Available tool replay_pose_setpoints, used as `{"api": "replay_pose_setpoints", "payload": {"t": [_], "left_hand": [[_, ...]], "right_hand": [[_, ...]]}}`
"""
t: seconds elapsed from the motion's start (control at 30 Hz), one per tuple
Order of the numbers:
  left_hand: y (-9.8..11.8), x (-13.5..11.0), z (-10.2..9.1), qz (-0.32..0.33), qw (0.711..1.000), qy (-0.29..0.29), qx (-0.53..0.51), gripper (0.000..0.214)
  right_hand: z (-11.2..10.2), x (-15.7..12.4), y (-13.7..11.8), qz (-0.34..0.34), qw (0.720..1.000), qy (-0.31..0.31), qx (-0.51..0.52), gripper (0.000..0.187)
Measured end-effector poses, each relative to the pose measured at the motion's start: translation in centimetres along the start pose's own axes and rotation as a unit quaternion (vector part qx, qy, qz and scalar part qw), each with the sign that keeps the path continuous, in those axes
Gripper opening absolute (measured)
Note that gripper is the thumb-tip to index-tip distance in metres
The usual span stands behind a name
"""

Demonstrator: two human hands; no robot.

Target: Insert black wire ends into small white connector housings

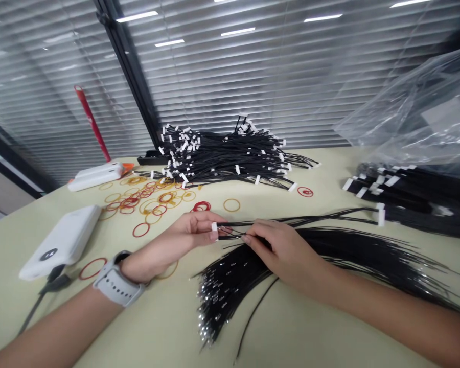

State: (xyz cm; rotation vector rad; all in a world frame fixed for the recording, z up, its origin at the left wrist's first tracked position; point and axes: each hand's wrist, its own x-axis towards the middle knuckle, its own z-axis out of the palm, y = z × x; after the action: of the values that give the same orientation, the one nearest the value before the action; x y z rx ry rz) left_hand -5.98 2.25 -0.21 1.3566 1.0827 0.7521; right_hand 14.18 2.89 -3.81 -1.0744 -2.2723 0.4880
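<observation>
My left hand (184,235), with a grey watch on the wrist, pinches the end of a thin bundle of black wires (310,219) at a small white connector (214,227). My right hand (283,250) rests on a loose fan of black wires (352,255) with metal tips and pinches a wire end right beside the connector. The thin bundle runs right to another white connector (381,213).
A heap of finished black wire bundles (230,153) lies at the back centre, more under a clear plastic bag (417,122) at right. Several red and yellow rubber bands (145,199) are scattered left of centre. A white power bank (63,240) lies at left, a white device (97,175) behind.
</observation>
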Motion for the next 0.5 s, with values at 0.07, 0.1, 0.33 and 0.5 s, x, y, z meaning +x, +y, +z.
{"api": "replay_pose_setpoints", "payload": {"t": [0.07, 0.1, 0.33, 0.5], "left_hand": [[0.09, -0.02, 0.02, 0.01, 1.0, -0.003, 0.019, 0.018], [0.09, -0.01, 0.0, 0.014, 1.0, -0.005, 0.027, 0.018], [-0.63, 0.13, -0.17, 0.024, 0.997, -0.04, 0.054, 0.018], [-0.72, -0.13, 0.21, 0.03, 0.998, -0.048, 0.031, 0.017]], "right_hand": [[0.03, -0.07, 0.03, -0.007, 1.0, -0.005, -0.002, 0.022], [0.02, -0.12, 0.04, -0.008, 1.0, -0.006, -0.002, 0.022], [-0.28, -0.26, -0.22, 0.006, 1.0, 0.018, 0.003, 0.023], [-0.29, -0.2, -0.35, -0.006, 1.0, 0.003, -0.002, 0.022]]}}
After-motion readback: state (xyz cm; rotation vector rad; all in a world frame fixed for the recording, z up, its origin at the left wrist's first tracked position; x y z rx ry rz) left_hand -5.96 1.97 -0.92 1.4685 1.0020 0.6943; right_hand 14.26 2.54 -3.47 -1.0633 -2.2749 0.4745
